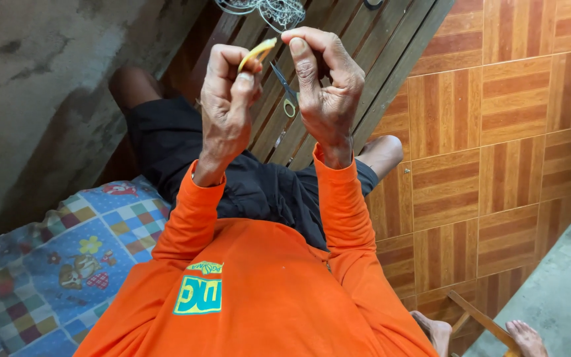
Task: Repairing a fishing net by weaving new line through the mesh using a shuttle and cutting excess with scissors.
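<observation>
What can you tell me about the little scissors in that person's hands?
The scissors are small, with thin dark metal blades and a yellowish ring handle at the bottom. They hang nearly upright, tilted a little, between the two raised hands. The right hand appears to hold them against its fingers; how exactly is hidden. The tip points up toward a yellow strip pinched in the left hand. Whether the blades are open is hard to tell. Wooden slats lie behind them.

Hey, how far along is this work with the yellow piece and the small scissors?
Done: nothing finished is visible. In hand: the left hand pinches a yellow strip at its fingertips, and the right hand holds small scissors, blades pointing up toward the strip without touching it. Left: no cut shows yet; thin tangled netting hangs above, untouched.
</observation>
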